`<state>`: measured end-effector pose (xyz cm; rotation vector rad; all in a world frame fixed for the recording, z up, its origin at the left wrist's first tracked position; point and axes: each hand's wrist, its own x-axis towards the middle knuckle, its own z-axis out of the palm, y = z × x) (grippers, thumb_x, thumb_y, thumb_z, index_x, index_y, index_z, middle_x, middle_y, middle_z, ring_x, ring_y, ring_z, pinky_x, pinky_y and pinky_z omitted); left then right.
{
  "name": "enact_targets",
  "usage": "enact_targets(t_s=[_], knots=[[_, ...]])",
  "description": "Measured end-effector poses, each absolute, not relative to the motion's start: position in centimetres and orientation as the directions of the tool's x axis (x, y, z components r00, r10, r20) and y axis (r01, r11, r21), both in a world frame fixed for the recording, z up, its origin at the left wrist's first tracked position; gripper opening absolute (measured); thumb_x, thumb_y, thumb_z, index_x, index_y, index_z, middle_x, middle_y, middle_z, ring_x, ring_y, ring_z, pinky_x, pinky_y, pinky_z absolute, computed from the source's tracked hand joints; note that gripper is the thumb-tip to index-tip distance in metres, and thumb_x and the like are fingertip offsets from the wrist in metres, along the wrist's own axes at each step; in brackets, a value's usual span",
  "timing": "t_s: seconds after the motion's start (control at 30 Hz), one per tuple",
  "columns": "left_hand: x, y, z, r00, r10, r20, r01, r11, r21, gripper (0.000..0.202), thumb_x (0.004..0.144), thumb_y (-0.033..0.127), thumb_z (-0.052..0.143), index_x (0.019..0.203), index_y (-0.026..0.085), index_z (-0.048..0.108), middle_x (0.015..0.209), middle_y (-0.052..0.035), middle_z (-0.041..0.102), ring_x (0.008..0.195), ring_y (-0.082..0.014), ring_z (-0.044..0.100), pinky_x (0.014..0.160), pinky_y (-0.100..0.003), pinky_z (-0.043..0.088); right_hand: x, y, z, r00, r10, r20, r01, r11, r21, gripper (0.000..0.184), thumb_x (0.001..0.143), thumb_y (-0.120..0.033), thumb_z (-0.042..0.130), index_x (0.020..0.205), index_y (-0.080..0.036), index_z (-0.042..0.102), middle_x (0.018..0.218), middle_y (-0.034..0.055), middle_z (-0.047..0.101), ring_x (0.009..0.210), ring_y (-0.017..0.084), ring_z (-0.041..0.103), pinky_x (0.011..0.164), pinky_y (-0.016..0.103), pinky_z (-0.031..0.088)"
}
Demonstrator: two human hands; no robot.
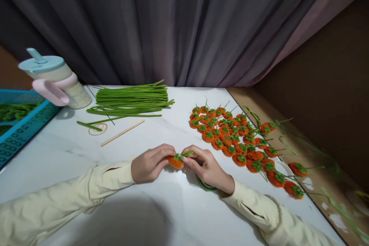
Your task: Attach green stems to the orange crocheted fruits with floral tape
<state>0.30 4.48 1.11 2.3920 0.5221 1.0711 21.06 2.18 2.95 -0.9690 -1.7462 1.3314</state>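
My left hand (154, 162) is closed with its fingertips on the side of a small orange fuzzy pipe-cleaner fruit (175, 162), which has a green leafy top. From the other side, my right hand (206, 167) pinches the green pipe-cleaner end (187, 153) that sticks out of that top. Both hands meet low over the white table (138, 207). Part of a green ring-shaped roll (205, 186) shows beneath my right wrist; the rest of it is hidden.
Many similar orange fruits (227, 130) with thin stems lie at the right, some near the edge. Green pipe cleaners (132, 98) lie at the back, with a wooden stick (122, 133) and rubber band (98, 129) before them. A lidded cup (57, 80) and blue basket (29, 128) stand left.
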Motion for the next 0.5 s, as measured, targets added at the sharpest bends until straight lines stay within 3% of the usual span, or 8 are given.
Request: enact_targets(t_s=[0.33,0.5], knots=[[0.17,4.44,1.07,0.630,0.472,0.616,0.181,-0.861,0.475,0.024,0.089,0.007,0.042,0.110,0.016,0.048,0.096,-0.0111,0.062,0.090,-0.0169,0.060,0.073,-0.025,0.052,20.90,2.19,2.98,-0.443,0.890,0.111,0.164,0.202,-0.966,0.025,0.089,-0.042,0.051,0.084,-0.018,0.054,0.062,0.0007,0.060,0.054,0.011,0.053,0.050,0.021,0.039],[-0.16,4.68,0.85,0.668,0.407,0.623,0.181,-0.901,0.395,0.035,0.085,0.003,0.039,0.115,0.018,0.048,0.101,-0.0126,0.060,0.090,-0.0165,0.061,0.070,-0.024,0.053,20.97,2.21,2.88,-0.442,0.890,0.114,0.188,0.217,-0.958,0.025,0.089,-0.042,0.051,0.084,-0.018,0.053,0.062,0.0007,0.060,0.053,0.011,0.051,0.048,0.021,0.038]])
